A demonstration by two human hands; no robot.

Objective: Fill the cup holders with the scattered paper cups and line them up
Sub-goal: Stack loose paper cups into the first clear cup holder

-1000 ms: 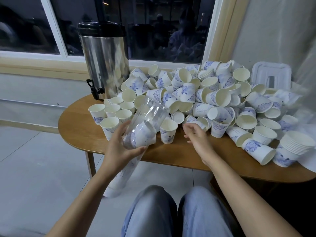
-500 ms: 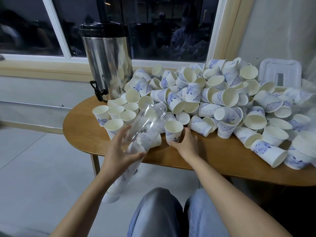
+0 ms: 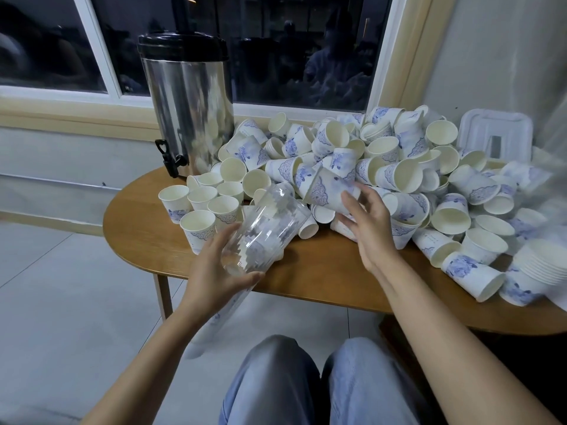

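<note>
My left hand (image 3: 214, 271) grips a clear plastic cup holder (image 3: 270, 228), a long tube tilted with its open mouth up and to the right. Its lower part hangs below the table edge, and stacked cups show through it. My right hand (image 3: 371, 228) holds one blurred, tilted white-and-blue paper cup (image 3: 325, 188) just right of the holder's mouth. A big heap of scattered paper cups (image 3: 399, 167) covers the back and right of the wooden table (image 3: 322, 271). Several cups stand upright (image 3: 199, 222) left of the holder.
A steel drinks urn (image 3: 187, 102) with a black tap stands at the table's back left, by the window. A nested stack of cups (image 3: 540, 262) lies at the right edge. A white plastic lid (image 3: 494, 130) leans on the wall. My knees are below the table's front edge.
My right hand reached to an upright cup at the table's front, took hold of it and lifted it beside the holder's mouth. My left hand kept the holder tilted in about the same place.
</note>
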